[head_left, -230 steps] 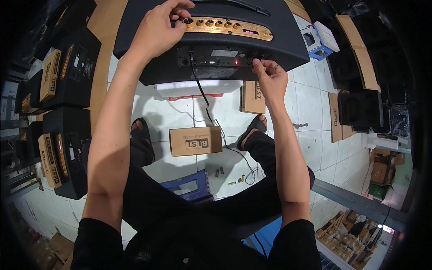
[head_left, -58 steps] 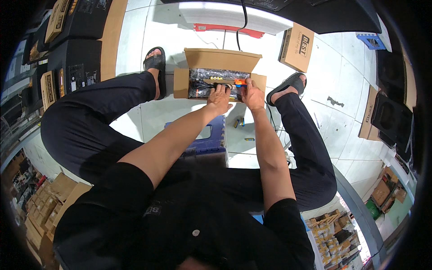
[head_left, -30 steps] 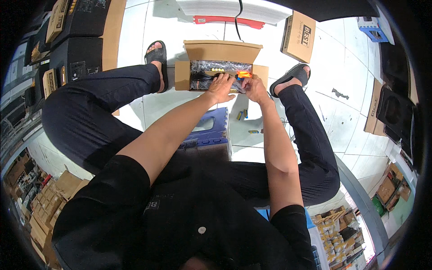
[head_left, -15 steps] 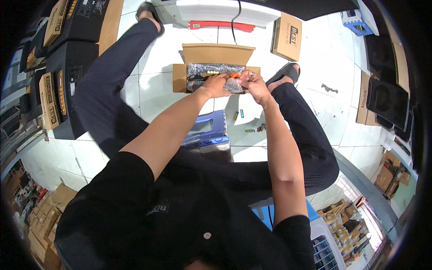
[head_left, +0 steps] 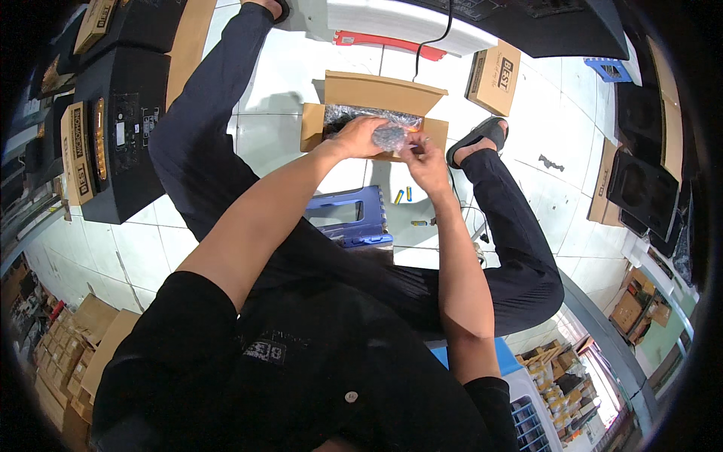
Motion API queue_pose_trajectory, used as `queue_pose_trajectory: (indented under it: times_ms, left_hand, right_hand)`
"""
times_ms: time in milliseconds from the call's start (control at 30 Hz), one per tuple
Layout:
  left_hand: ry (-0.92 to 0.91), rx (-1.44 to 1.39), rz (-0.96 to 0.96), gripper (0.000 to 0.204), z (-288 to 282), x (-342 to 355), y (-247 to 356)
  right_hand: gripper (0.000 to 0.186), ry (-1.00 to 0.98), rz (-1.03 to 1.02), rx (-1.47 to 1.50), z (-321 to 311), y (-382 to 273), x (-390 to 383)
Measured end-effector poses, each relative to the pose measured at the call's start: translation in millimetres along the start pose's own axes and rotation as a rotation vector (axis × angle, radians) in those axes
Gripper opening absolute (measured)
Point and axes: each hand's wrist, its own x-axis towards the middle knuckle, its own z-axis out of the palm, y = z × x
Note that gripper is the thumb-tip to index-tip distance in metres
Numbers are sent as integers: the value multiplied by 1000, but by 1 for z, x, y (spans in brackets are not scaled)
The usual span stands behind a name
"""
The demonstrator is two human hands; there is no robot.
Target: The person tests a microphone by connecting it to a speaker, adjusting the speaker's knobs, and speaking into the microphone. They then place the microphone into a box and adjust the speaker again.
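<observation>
My left hand (head_left: 359,138) is closed round a bundle in clear bubble wrap (head_left: 389,138), its rounded grey end facing me. At the bundle's right edge, my right hand (head_left: 427,163) pinches the loose clear wrap with thumb and fingers. Both hands are over the near side of an open brown cardboard box (head_left: 384,90) on the floor. More bubble-wrapped contents (head_left: 350,113) lie inside it, partly hidden by my left hand. Something small and orange (head_left: 413,128) shows in the box beside my right fingers.
Loose batteries (head_left: 399,196) and a cable (head_left: 474,215) lie on the tiles nearer me. A blue plastic stool (head_left: 368,207) stands between my legs. A closed carton (head_left: 494,77) sits beyond my right foot. Black speakers (head_left: 124,135) line the left side.
My left hand has lifted from the box's contents with the wrapped bundle in it. My right hand has come down from the orange piece to the wrap. The view has shifted slightly.
</observation>
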Motion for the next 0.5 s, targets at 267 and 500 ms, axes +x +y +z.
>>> queue_pose_trajectory:
  times_ms: [267,500]
  left_hand:
    - [-68,164,-165,82,-17,-53,-30]
    - [-231,326,-278,78,-34,-59,-44]
  right_hand:
    - [41,4,-253,-395,29,-10,33]
    - [36,-100,129,-174,-4,-21,35]
